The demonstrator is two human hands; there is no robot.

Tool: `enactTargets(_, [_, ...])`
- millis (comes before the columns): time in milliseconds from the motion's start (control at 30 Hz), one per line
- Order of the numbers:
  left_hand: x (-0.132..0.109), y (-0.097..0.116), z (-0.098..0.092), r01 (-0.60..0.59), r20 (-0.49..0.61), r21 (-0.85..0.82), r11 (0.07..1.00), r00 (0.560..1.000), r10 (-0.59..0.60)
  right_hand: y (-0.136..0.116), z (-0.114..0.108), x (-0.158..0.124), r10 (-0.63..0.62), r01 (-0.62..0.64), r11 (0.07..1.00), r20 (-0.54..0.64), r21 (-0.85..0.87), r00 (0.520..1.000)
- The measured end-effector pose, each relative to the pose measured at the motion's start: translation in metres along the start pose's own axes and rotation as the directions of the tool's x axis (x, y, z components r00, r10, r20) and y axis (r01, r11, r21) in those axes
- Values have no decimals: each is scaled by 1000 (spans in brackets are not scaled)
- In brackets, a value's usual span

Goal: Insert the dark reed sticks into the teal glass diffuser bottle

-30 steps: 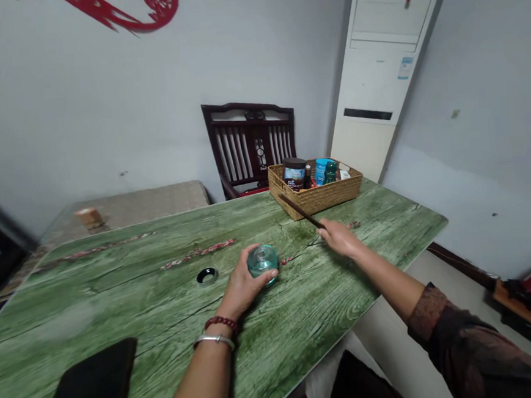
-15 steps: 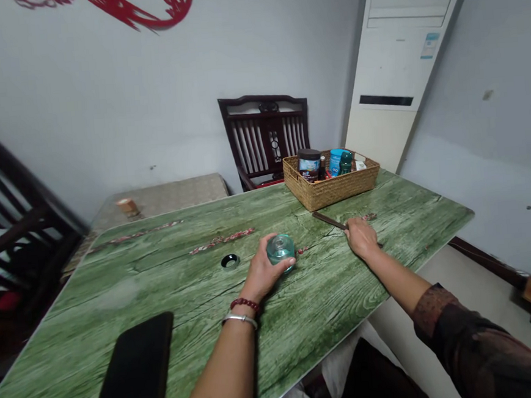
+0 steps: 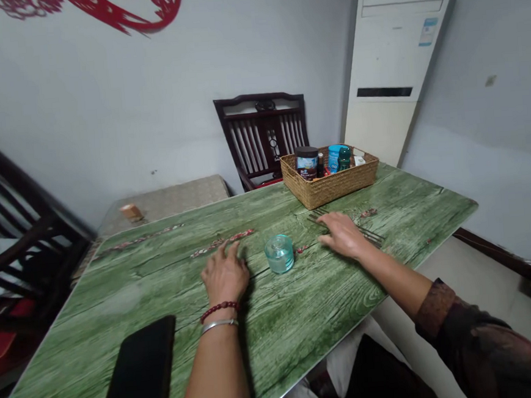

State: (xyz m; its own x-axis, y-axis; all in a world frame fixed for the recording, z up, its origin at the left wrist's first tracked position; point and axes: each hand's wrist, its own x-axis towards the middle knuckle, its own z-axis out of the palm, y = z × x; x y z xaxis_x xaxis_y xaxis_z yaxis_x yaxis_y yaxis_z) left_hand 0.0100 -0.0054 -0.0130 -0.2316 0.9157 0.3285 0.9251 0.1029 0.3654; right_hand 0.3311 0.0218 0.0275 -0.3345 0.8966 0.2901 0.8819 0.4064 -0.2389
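Note:
My left hand (image 3: 226, 272) is palm down on the table's left-middle with its fingers apart, over the spot where a small black ring lay; the ring is hidden now. To the right of it a clear, bluish glass cup (image 3: 279, 254) stands upright with neither hand touching it. Beyond the cup, my right hand (image 3: 342, 234) rests over thin dark sticks, perhaps chopsticks (image 3: 372, 237), its thumb held away from the fingers. Stick ends show on both sides of that hand, slightly fanned out, while their middles are covered.
A wicker basket (image 3: 333, 190) with jars and bottles stands at the back of the green table (image 3: 268, 346). Near the left front lies a black phone (image 3: 139, 374). A dark wooden chair (image 3: 265, 134) is behind the table, and a small orange-brown object (image 3: 131, 212) sits on a bench.
My left hand has let go of the glass cup and moved left over the black ring. My right hand has loosened from the sticks, which now lie spread apart.

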Motion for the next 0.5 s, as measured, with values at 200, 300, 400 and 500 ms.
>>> enactTargets(200, [5,-12,3,17,25,-198,980,1000,-12,-49,41,34,-274,95,813,233,575,933])
enactTargets(300, [9,-5,-1,20,-38,-695,719,997,-64,-61,67,39,-226,44,719,174,693,958])
enactTargets(400, [7,7,-2,80,61,-974,214,994,-96,-64,81,37,-170,40,690,108,723,980])
enactTargets(500, [2,19,0,105,99,-991,81,992,-72,-64,84,34,-190,63,693,97,718,977])
